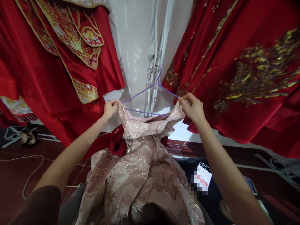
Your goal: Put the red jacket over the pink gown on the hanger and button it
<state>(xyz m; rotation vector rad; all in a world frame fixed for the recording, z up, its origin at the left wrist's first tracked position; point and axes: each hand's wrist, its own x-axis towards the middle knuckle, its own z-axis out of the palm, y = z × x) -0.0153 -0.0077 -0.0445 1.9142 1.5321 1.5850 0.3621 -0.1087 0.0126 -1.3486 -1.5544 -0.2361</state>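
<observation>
A pale pink brocade dress [140, 168] with a dark red bow hangs down in front of me over a thin purple wire hanger [150, 90]. My left hand [110, 107] pinches the dress's left shoulder against the hanger's left end. My right hand [191, 107] grips the right shoulder of the dress at the hanger's right end. Both hands are closed on the fabric and hold the garment up at chest height.
Red gowns with gold embroidery hang close on the left [58, 62] and on the right [246, 78]. A white wall with pipes [140, 47] stands behind. A phone [203, 175] lies low at the right. A cable [30, 175] trails over the dark red floor.
</observation>
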